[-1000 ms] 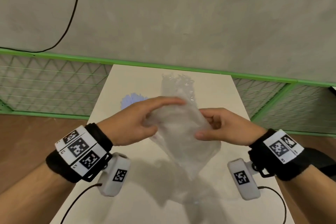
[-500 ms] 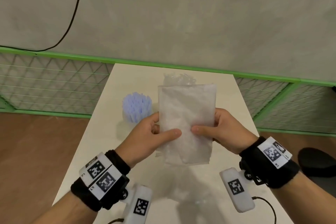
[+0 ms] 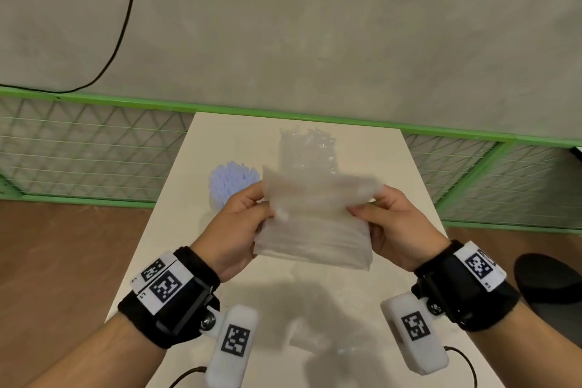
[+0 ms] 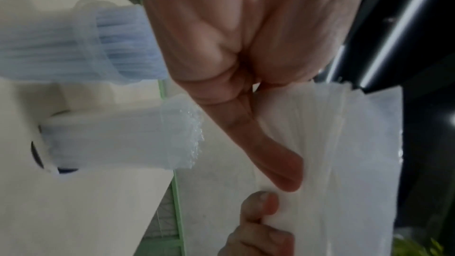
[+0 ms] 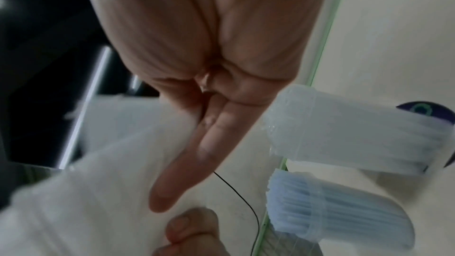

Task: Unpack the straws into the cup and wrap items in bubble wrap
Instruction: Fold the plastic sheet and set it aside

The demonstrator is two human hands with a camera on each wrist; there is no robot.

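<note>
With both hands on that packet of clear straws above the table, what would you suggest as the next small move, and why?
Probably pull the top flap apart: the left hand and right hand each pinch the packet at its upper corners, and its mouth looks only partly opened, so the straws cannot yet slide out.

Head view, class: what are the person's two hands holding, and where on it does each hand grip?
A clear plastic packet of white straws. The left hand pinches its upper left edge, the right hand its upper right edge, above the table.

No readable text; wrist bands (image 3: pixel 167 283) carry only coded markers.
</note>
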